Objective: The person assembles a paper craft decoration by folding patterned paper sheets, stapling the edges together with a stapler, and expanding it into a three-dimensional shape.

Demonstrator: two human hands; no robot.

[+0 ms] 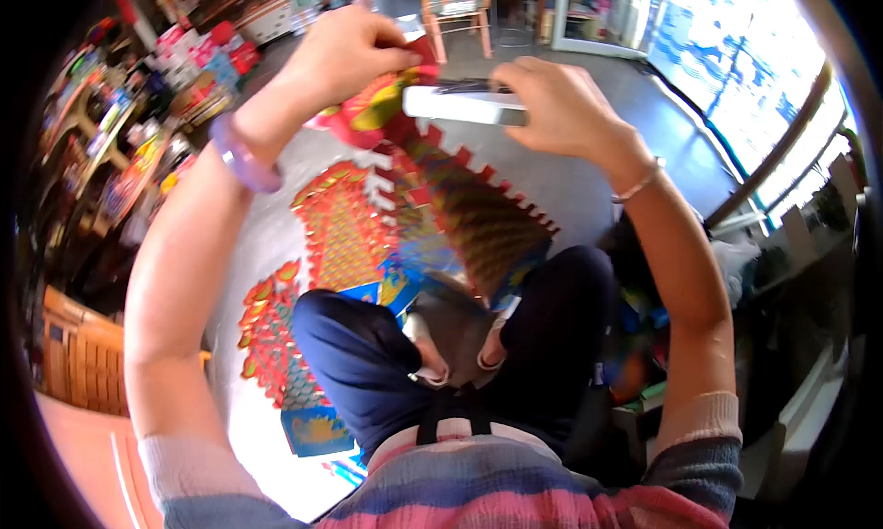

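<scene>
My left hand (359, 55) is closed on the top of a red-and-gold paper decoration (478, 207), which hangs down in front of my knees. A yellow-and-red patterned part (382, 104) shows just below those fingers. My right hand (561, 106) grips a white and black stapler (464, 106), blurred, with its far end reaching the decoration's top edge. Whether its jaws touch the paper I cannot tell. The hanging piece has toothed edges, a scale-like pattern and blue at its lower end.
On the floor to the left lie more scale-patterned pieces, one red and gold (340, 230) and one red and green (280, 345). Crowded shelves (110, 152) line the left side. A chair (457, 14) stands ahead, near a glass door (607, 14). Dark clutter sits at right.
</scene>
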